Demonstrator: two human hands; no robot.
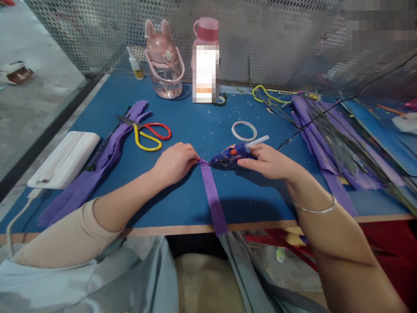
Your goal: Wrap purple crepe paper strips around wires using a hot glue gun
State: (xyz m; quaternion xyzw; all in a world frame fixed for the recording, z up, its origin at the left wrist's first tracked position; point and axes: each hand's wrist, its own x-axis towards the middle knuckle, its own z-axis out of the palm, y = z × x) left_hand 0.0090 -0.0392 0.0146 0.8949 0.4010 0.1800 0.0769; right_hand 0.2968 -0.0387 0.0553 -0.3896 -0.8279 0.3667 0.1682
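Note:
My left hand point(178, 163) pinches the upper end of a purple strip point(211, 191), whose material looks like crepe paper. From there the strip runs toward me and hangs slightly over the table's front edge. My right hand point(265, 161) is wrapped around a blue glue gun point(230, 154), with a clear glue stick point(259, 140) sticking out of its back. The nozzle points left and sits at the strip's pinched end; whether it touches cannot be made out. A white tape roll point(244, 130) lies just beyond the glue gun. Scissors point(140, 128) with red and yellow handles rest beyond my left hand.
Folded purple paper point(110, 152) and a white power bank point(65, 161) lie left. A pink bottle point(166, 65), small glue bottle point(135, 65), bright phone screen point(205, 74) and green tape point(221, 100) stand or lie behind. Purple sheets point(312, 134), stems and a black cord point(325, 111) occupy the right.

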